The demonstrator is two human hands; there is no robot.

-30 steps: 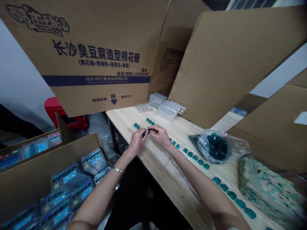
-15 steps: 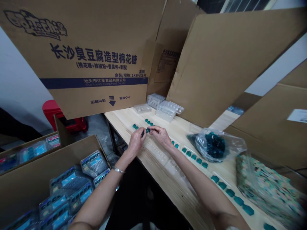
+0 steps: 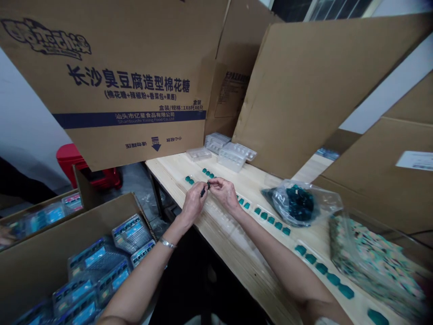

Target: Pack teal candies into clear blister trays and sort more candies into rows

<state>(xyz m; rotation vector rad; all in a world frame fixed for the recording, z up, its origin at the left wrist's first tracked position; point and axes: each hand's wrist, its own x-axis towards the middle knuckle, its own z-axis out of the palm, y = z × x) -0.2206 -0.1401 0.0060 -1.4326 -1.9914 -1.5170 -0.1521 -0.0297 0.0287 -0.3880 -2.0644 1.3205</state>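
My left hand is closed round small dark green pieces, which show between its fingers. The fingertips of my right hand are pinched beside it, at a small dark piece between the two hands. Both hands are over clear plastic trays on the table, and the fingers partly hide what lies under them. Just beyond my hands, more green pieces sit in a row. A clear moulded tray lies below my wrists, and another row of green pieces runs past my right forearm.
A clear bag of green pieces and a bag of multicoloured bits lie on the right. Clear boxes stand at the back against tall cardboard. Blue-labelled packs fill a carton at left; another person's hand shows beyond.
My fingertips have drawn closer together round the small dark piece. The view has shifted slightly. At the far left, another person's hand has come into view.
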